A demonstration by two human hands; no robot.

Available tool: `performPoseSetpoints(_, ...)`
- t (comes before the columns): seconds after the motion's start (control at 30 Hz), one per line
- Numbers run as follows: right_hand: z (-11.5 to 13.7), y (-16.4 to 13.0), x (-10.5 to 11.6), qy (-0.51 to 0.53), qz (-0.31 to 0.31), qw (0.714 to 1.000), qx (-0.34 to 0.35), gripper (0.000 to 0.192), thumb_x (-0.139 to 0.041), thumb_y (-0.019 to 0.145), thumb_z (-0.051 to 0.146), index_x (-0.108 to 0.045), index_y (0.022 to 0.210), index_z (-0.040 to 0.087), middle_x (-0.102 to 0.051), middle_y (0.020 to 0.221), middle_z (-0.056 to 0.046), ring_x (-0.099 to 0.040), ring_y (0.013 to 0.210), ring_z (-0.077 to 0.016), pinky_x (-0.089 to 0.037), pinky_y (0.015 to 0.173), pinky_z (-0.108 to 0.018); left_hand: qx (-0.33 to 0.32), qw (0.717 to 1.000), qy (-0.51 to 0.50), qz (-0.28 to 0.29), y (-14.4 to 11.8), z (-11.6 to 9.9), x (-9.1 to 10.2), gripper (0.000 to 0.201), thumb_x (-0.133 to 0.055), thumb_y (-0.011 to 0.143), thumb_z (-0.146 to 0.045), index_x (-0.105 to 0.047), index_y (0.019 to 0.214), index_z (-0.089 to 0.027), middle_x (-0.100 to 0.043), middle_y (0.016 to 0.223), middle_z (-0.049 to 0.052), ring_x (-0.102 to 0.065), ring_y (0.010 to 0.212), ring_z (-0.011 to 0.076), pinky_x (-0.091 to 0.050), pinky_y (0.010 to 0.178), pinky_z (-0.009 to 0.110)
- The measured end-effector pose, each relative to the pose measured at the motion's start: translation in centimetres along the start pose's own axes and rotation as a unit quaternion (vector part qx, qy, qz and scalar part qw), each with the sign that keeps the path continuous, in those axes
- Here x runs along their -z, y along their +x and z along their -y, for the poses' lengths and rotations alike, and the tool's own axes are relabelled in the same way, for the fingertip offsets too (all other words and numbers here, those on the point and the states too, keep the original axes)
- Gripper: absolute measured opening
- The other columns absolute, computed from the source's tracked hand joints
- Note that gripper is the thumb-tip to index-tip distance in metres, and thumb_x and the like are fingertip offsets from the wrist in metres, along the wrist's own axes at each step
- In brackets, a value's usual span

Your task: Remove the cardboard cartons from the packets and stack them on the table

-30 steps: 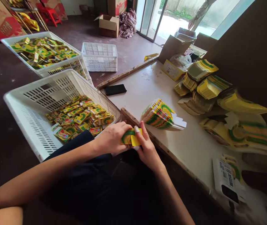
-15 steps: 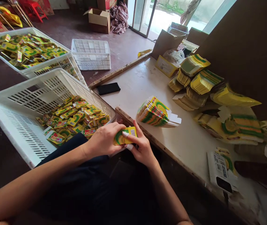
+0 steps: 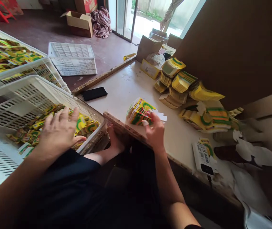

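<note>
Left hand spread open over white slotted plastic crate; right hand fingertips touch fanned stack of yellow-green flat cartons, probably light, thin, slippery; grip edges.

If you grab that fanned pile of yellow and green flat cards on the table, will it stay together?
Probably not: the fanned stack of yellow-green flat cardboard cards looks loose, so cards could slide apart. Each seems thin, light, bendy. The right hand touches it.

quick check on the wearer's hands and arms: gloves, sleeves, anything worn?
No gloves, no watch or rings visible. Left hand and right hand are bare, and both forearms are bare up to the frame edge, with no sleeves in view. The right index fingertip seems wrapped in pale tape.
</note>
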State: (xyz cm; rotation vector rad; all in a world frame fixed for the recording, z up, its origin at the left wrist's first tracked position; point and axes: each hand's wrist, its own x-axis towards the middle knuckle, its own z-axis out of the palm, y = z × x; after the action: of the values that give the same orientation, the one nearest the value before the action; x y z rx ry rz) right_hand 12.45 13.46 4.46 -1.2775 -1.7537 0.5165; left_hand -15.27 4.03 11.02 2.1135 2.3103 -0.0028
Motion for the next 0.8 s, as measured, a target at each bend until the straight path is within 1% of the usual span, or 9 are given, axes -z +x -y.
performPoseSetpoints(0.07,-1.7,2.0,1.3,-0.097,-0.033,0.995,-0.014,0.039,-0.058,0.082,0.025,-0.059,0.120,0.018,-0.070,0.109,-0.013,-0.062,0.103,-0.0282,-0.048,0.094,-0.049,-0.020,1.000,-0.011,0.019,0.2,0.2,-0.2,0.068,-0.055,0.085,-0.042,-0.034,0.137,-0.004,-0.048,0.136,0.024,-0.044,0.128,0.0405,-0.037,0.103,0.053)
performPoseSetpoints(0.13,-3.2,3.2,2.0,-0.155,-0.020,0.987,-0.025,0.038,-0.059,0.078,0.021,-0.061,0.116,0.018,-0.072,0.100,-0.012,-0.062,0.095,-0.0286,-0.050,0.088,-0.047,-0.078,0.993,-0.050,0.071,0.4,-0.4,-0.9,0.063,-0.055,0.084,-0.043,-0.041,0.135,-0.008,-0.053,0.134,0.021,-0.050,0.125,0.0353,-0.041,0.102,0.047)
performPoseSetpoints(0.23,-4.3,3.8,2.0,-0.179,0.015,0.983,-0.023,0.038,-0.058,0.077,0.016,-0.063,0.114,0.019,-0.073,0.089,-0.010,-0.061,0.085,-0.0279,-0.051,0.080,-0.044,-0.144,0.973,-0.093,0.155,0.6,-1.6,-2.0,0.055,-0.061,0.078,-0.041,-0.053,0.127,-0.019,-0.063,0.126,0.013,-0.058,0.118,0.0306,-0.045,0.099,0.042)
performPoseSetpoints(0.3,-4.4,3.7,1.8,-0.181,0.023,0.983,-0.016,0.039,-0.057,0.076,0.015,-0.063,0.114,0.020,-0.072,0.085,-0.008,-0.061,0.083,-0.0277,-0.050,0.080,-0.044,-0.152,0.963,-0.090,0.201,0.5,-2.3,-2.4,0.054,-0.061,0.077,-0.039,-0.055,0.127,-0.019,-0.065,0.123,0.013,-0.061,0.114,0.0310,-0.047,0.096,0.042)
performPoseSetpoints(0.4,-4.2,3.6,1.7,-0.184,0.023,0.983,-0.010,0.043,-0.058,0.074,0.013,-0.061,0.116,0.018,-0.072,0.087,-0.009,-0.060,0.086,-0.0281,-0.050,0.083,-0.045,-0.160,0.954,-0.082,0.241,0.4,-2.9,-2.5,0.056,-0.060,0.078,-0.033,-0.053,0.131,-0.016,-0.065,0.123,0.015,-0.062,0.113,0.0319,-0.048,0.095,0.043)
performPoseSetpoints(0.53,-4.3,3.8,1.7,-0.162,0.050,0.986,-0.007,0.047,-0.056,0.075,0.011,-0.057,0.121,0.019,-0.070,0.102,-0.010,-0.061,0.093,-0.0267,-0.050,0.087,-0.044,-0.180,0.943,-0.093,0.264,0.4,-3.2,-2.3,0.053,-0.060,0.078,-0.032,-0.055,0.129,-0.020,-0.066,0.120,0.013,-0.063,0.111,0.0306,-0.049,0.093,0.041)
performPoseSetpoints(0.67,-3.9,4.4,1.6,-0.167,0.063,0.984,-0.026,0.047,-0.057,0.073,0.008,-0.058,0.118,0.019,-0.069,0.096,-0.009,-0.061,0.092,-0.0266,-0.051,0.087,-0.044,-0.189,0.936,-0.105,0.279,0.3,-3.1,-3.2,0.052,-0.059,0.077,-0.031,-0.056,0.128,-0.019,-0.067,0.120,0.013,-0.064,0.111,0.0308,-0.050,0.093,0.042)
performPoseSetpoints(0.77,-2.5,4.1,1.6,-0.158,0.032,0.986,-0.038,0.055,-0.056,0.069,0.002,-0.054,0.120,0.020,-0.066,0.105,-0.010,-0.059,0.098,-0.0260,-0.049,0.092,-0.044,-0.203,0.934,-0.140,0.257,-0.1,-2.4,-4.8,0.050,-0.055,0.079,-0.030,-0.057,0.127,-0.017,-0.068,0.119,0.013,-0.065,0.108,0.0316,-0.051,0.093,0.044)
performPoseSetpoints(0.8,-1.9,3.8,1.5,-0.140,0.021,0.989,-0.044,0.059,-0.055,0.067,-0.001,-0.052,0.122,0.020,-0.065,0.106,-0.009,-0.059,0.098,-0.0249,-0.049,0.093,-0.043,-0.208,0.936,-0.168,0.227,-0.1,-2.2,-5.4,0.046,-0.049,0.083,-0.032,-0.057,0.127,-0.019,-0.068,0.121,0.011,-0.064,0.110,0.0305,-0.050,0.095,0.045)
